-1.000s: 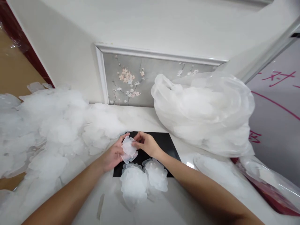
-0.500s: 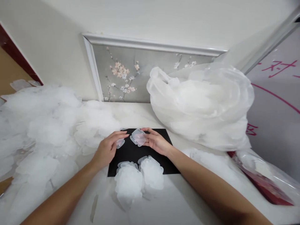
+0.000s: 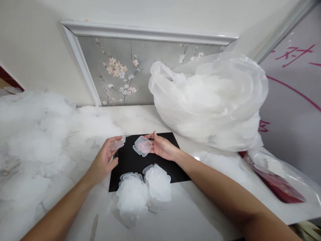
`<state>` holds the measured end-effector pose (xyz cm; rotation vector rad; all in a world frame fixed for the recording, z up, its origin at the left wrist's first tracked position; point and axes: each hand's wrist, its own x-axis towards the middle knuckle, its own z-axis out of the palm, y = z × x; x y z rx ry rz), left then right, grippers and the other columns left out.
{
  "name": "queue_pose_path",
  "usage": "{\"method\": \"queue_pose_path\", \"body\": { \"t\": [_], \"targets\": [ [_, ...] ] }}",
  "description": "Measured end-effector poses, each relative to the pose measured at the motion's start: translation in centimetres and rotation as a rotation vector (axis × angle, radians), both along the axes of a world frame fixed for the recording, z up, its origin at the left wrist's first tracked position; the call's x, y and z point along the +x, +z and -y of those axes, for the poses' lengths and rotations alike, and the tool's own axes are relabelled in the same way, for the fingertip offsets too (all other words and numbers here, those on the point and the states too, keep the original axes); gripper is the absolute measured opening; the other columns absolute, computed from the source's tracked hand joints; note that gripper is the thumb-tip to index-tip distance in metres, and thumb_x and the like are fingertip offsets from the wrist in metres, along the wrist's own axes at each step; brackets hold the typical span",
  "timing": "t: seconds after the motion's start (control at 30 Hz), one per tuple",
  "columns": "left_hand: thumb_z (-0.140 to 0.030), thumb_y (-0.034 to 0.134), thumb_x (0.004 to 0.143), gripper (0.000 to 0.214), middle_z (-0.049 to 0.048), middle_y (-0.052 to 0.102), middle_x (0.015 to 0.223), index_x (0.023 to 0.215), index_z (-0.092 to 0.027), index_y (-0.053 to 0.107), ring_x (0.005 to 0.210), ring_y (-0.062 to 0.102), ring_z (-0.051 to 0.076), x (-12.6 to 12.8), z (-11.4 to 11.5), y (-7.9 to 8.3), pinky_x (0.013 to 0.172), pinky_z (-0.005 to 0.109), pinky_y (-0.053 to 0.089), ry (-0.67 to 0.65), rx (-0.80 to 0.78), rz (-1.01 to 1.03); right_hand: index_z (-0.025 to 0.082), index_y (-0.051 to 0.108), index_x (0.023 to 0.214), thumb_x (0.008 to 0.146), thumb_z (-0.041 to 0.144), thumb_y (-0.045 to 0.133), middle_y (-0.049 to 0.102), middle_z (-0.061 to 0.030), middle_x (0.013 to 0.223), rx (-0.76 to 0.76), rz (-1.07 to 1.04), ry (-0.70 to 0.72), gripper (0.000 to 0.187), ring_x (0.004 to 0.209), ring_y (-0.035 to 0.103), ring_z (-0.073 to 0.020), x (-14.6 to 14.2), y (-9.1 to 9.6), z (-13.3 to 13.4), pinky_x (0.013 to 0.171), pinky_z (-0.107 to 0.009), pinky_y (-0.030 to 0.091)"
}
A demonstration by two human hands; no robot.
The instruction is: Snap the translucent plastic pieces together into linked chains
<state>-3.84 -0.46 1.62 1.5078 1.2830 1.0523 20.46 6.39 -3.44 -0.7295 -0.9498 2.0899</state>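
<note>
My right hand (image 3: 163,146) holds a thin, translucent plastic piece with a notched outline (image 3: 142,146) over a black mat (image 3: 155,160). Another translucent plastic piece (image 3: 117,144) is at the fingertips of my left hand (image 3: 102,160), above the mat's left edge; the thumb stands apart below it. How the left fingers grip it is partly hidden. Two stacks of similar pieces, a left stack (image 3: 132,195) and a right stack (image 3: 158,183), lie along the mat's near edge, partly off it.
A wide heap of loose translucent pieces (image 3: 37,134) covers the left side. A bulging clear plastic bag (image 3: 208,107) stands behind the mat on the right. Farther right lies a red packet in clear wrap (image 3: 278,187), below a whiteboard (image 3: 296,100). A framed flower picture (image 3: 145,70) is behind.
My left hand has drawn back to the left and turned, with a plastic piece at its fingers. My right hand keeps its piece over the mat. The view has shifted slightly.
</note>
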Motion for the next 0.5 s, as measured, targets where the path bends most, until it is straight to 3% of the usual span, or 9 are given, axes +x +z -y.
{"method": "queue_pose_path", "body": {
  "t": [0.03,0.1,0.17,0.2,0.3,0.37,0.43,0.5],
  "targets": [
    [-0.026,0.070,0.074,0.045,0.0061,0.069,0.122,0.118,-0.024,0.063,0.100,0.067,0.022,0.0,-0.1,-0.1,0.085,0.029,0.052,0.002,-0.029,0.019,0.018,0.062,0.097,0.086,0.063,0.054,0.072,-0.0075,0.085,-0.002,0.005,-0.004,0.047,0.085,0.071,-0.0203,0.0,0.0,0.0,0.088,-0.039,0.053],
    [-0.034,0.067,0.078,0.035,0.0036,0.075,0.084,0.110,-0.021,0.069,0.070,0.068,0.019,0.1,-0.1,-0.3,0.065,0.027,0.053,0.074,-0.100,-0.018,0.017,0.062,0.096,0.085,0.063,0.056,0.072,-0.0071,0.085,-0.004,0.010,-0.011,0.047,0.084,0.070,-0.0199,-0.1,0.0,0.0,0.087,-0.039,0.053],
    [-0.043,0.064,0.081,0.035,-0.0025,0.062,0.051,0.105,-0.020,0.073,0.046,0.057,0.016,0.2,0.0,-0.3,0.051,0.027,0.047,0.157,-0.124,-0.085,0.017,0.062,0.095,0.084,0.062,0.058,0.072,-0.0063,0.084,-0.003,0.008,-0.015,0.047,0.083,0.070,-0.0192,-0.1,0.0,0.1,0.086,-0.038,0.053],
    [-0.045,0.064,0.082,0.036,-0.0037,0.059,0.047,0.105,-0.020,0.074,0.045,0.055,0.016,0.2,0.1,-0.3,0.051,0.027,0.046,0.193,-0.103,-0.116,0.017,0.062,0.095,0.084,0.062,0.058,0.072,-0.0059,0.084,-0.001,0.005,-0.015,0.046,0.082,0.070,-0.0189,-0.1,0.0,0.1,0.085,-0.037,0.054],
    [-0.048,0.062,0.083,0.034,0.0005,0.071,0.069,0.103,-0.023,0.076,0.076,0.066,0.022,0.3,0.2,-0.3,0.071,0.030,0.051,0.270,0.020,-0.176,0.017,0.063,0.094,0.084,0.060,0.059,0.071,-0.0051,0.081,0.004,-0.002,-0.015,0.044,0.080,0.070,-0.0184,-0.1,-0.2,0.1,0.084,-0.037,0.054],
    [-0.050,0.061,0.084,0.035,0.0032,0.074,0.086,0.100,-0.023,0.076,0.097,0.065,0.026,0.2,0.2,-0.5,0.085,0.032,0.049,0.286,0.057,-0.217,0.017,0.064,0.095,0.084,0.059,0.061,0.072,-0.0056,0.083,0.011,-0.005,-0.014,0.044,0.081,0.070,-0.0184,0.0,-0.3,0.1,0.084,-0.036,0.054],
    [-0.051,0.062,0.083,0.036,0.0054,0.074,0.097,0.098,-0.022,0.077,0.106,0.062,0.027,0.3,0.0,-0.9,0.092,0.034,0.047,0.263,0.043,-0.207,0.017,0.065,0.096,0.083,0.059,0.063,0.072,-0.0066,0.088,0.019,-0.009,-0.020,0.044,0.084,0.070,-0.0183,0.0,-0.6,0.1,0.084,-0.036,0.055],
    [-0.049,0.064,0.083,0.036,0.0072,0.073,0.108,0.100,-0.020,0.076,0.112,0.061,0.027,0.4,-0.2,-1.3,0.097,0.034,0.046,0.173,-0.055,-0.055,0.017,0.065,0.095,0.081,0.058,0.065,0.072,-0.0070,0.092,0.023,-0.013,-0.028,0.044,0.086,0.070,-0.0181,0.0,-0.7,0.1,0.084,-0.035,0.055]
  ]
}}
